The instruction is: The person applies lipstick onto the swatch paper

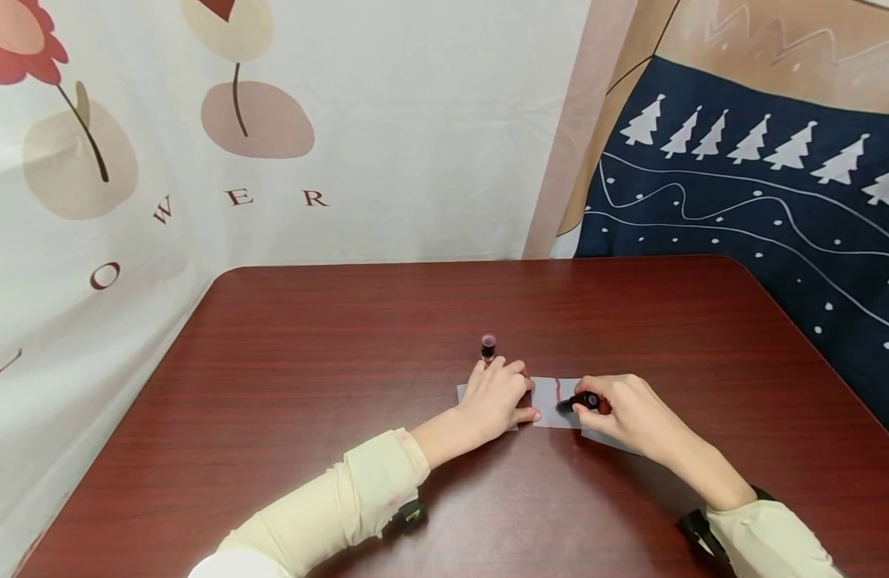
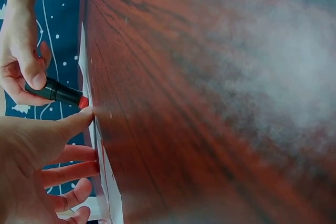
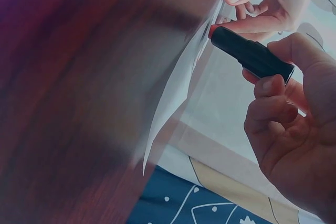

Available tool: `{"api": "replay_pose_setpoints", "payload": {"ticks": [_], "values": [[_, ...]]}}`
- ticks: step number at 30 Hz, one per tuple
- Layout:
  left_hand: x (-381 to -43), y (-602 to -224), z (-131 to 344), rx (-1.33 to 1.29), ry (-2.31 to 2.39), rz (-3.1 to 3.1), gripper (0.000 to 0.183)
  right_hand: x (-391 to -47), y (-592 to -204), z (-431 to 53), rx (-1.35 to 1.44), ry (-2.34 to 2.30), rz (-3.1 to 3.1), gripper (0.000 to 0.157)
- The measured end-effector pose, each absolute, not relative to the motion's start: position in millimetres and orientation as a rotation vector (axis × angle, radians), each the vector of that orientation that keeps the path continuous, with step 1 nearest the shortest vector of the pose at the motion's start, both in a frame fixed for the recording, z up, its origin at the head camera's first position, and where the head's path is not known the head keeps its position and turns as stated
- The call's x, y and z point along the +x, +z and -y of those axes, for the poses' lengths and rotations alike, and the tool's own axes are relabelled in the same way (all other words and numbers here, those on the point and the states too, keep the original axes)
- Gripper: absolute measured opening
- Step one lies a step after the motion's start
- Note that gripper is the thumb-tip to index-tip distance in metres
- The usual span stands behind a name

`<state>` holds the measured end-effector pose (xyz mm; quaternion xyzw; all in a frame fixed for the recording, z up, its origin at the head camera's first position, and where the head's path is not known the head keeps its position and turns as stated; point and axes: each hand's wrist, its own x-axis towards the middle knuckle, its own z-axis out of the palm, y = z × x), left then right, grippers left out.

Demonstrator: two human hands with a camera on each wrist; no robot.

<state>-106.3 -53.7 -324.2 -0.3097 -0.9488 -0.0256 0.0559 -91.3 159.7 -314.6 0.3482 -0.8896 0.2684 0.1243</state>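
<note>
Right grip [image 1: 635,413]: thumb and fingers pinch a black lipstick [image 1: 585,400], held tilted above the paper [image 1: 545,403], its red tip at or very near the sheet; contact hard to tell. Left grip [image 1: 491,401]: fingers spread, resting on the paper, thumb at its lower edge. Red line [image 1: 557,388] on the paper just beside the lipstick. Small tube with a pinkish top [image 1: 488,347] stands on the table [image 1: 343,345] just beyond the left fingers.

Risks, as judged: the sheet's right end looks bowed up, pinned by nothing visible, so a sideways drag could pull or crease it. The tip probably soft; hard pressing might smear or snap it. Left thumb close by, could pick up colour. A reaching left finger might topple the tube.
</note>
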Motion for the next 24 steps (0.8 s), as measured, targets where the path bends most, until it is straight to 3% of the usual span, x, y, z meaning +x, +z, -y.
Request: {"api": "replay_pose_setpoints", "payload": {"ticks": [24], "values": [[-106.6,-324.9,51.0,-0.913,-0.098,2.908,0.031,-89.4,-314.9,-160.6,1.017,0.803,2.589,0.010]]}}
